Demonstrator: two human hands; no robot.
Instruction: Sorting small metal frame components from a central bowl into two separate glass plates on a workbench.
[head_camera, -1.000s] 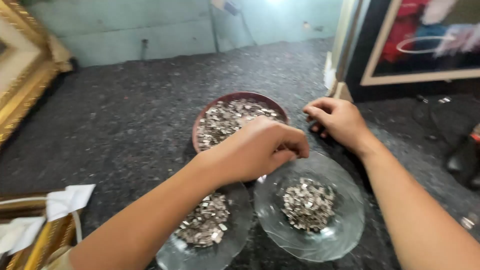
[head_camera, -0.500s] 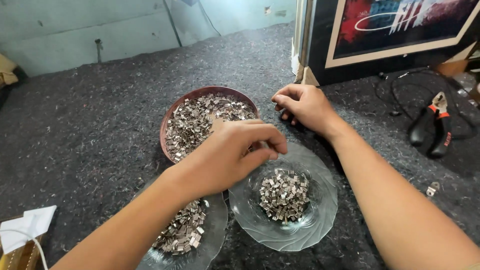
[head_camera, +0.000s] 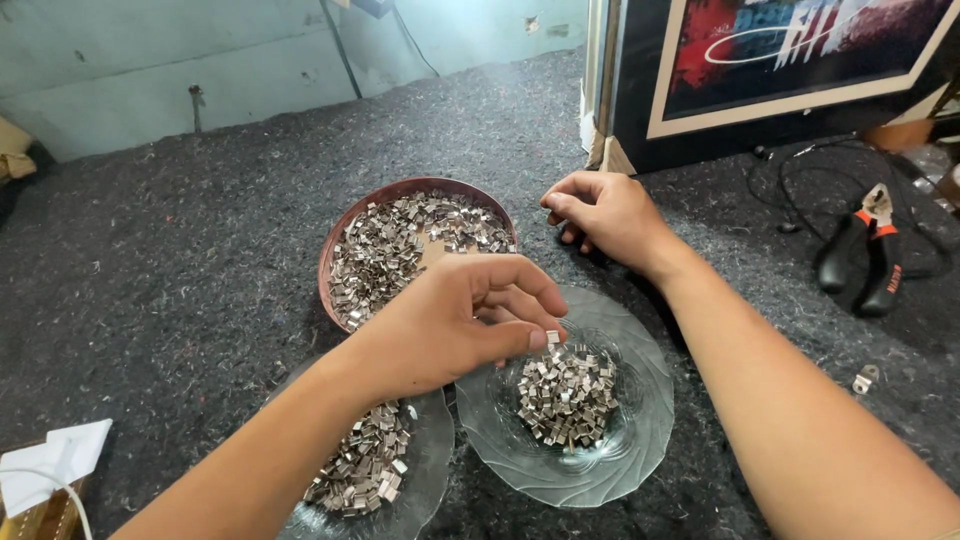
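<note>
My left hand (head_camera: 450, 320) hangs over the near right glass dish (head_camera: 640, 450). Its fingers are curled in, and the thumb and forefinger are pinched together just above the heap of small metal clips (head_camera: 565, 395) in that dish. One clip seems to sit at my fingertips, touching the thumb, but I cannot tell for sure if I grip it or if it only lies on top of the heap.

My right hand (head_camera: 605, 212) rests on the grey felt surface (head_camera: 180, 270), far right of the dishes and near the corner of a framed picture (head_camera: 790, 70). Its fingers are folded loosely; I cannot tell if something is inside them.

I judge that the sorting is about in the middle. The brown bowl (head_camera: 335, 260) at the far side holds a wide, flat layer of clips (head_camera: 400, 240) with a bare patch in the centre. The near left glass dish (head_camera: 425, 470), partly hidden under my left forearm, has a good pile of clips (head_camera: 365, 470). The near right dish has a smaller, tidy heap. So many pieces are already in the glass dishes, and many remain in the bowl.

A pair of pliers with black and orange handles (head_camera: 865, 250) lies far right, well apart from both hands, beside a dark cable (head_camera: 790, 185).
</note>
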